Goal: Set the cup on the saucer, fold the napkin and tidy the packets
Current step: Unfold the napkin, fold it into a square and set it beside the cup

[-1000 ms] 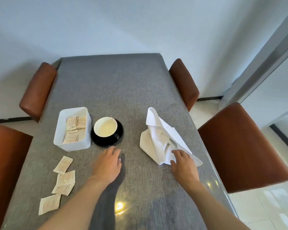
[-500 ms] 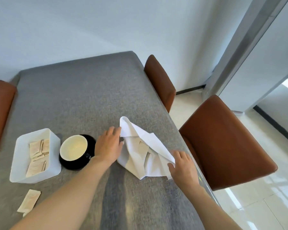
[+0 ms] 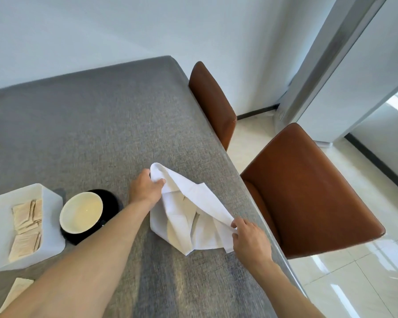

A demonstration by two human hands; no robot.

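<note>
A crumpled white napkin (image 3: 189,214) lies near the right edge of the grey table. My left hand (image 3: 145,189) pinches its far corner and my right hand (image 3: 248,242) pinches its near right corner, so the top edge is lifted between them. Left of the napkin, a cream cup (image 3: 81,212) sits on a black saucer (image 3: 112,203). A white tray (image 3: 48,226) at the left holds several beige packets (image 3: 27,228). One loose packet (image 3: 16,292) lies on the table at the bottom left, partly hidden by my left forearm.
The grey table (image 3: 90,134) stretches away toward the white wall. Two brown chairs stand along its right side, one far (image 3: 211,102) and one near (image 3: 308,191). A glossy tiled floor (image 3: 365,283) lies to the right.
My left hand left the table in front of the saucer, crossed to the napkin and gripped its far corner. My right hand took the near corner. The view swung right.
</note>
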